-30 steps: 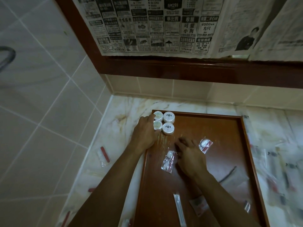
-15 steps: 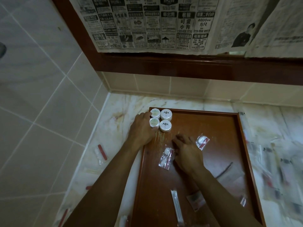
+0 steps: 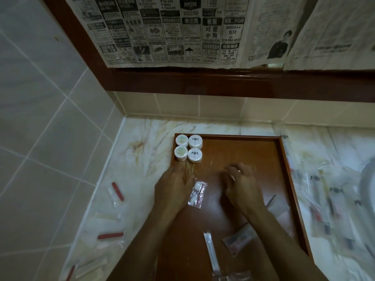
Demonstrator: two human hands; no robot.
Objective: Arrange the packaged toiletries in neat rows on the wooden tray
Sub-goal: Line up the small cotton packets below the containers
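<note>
The wooden tray [image 3: 239, 151] lies on the marble counter. Four round white tubs [image 3: 188, 148] stand two by two in its far left corner. My left hand [image 3: 172, 187] lies low over the tray's left side, fingers loosely spread, thumb beside a clear packet [image 3: 197, 194] with white pieces and a red strip. My right hand [image 3: 241, 187] hovers mid-tray, its fingers blurred and bent to the left; whether it holds anything is unclear. A long narrow packet [image 3: 211, 252] and a flat sachet [image 3: 237, 239] lie nearer me on the tray.
Red-capped packets [image 3: 116, 191] [image 3: 110, 237] lie on the counter left of the tray. Several clear packets [image 3: 324, 199] are scattered to its right, beside a basin rim [image 3: 368, 179]. A tiled wall stands at left; a newspaper-covered mirror frame [image 3: 223, 82] hangs behind.
My left hand has drawn back from the tubs toward the clear packet. My right hand has shifted right, and the small round packet beside it is no longer visible.
</note>
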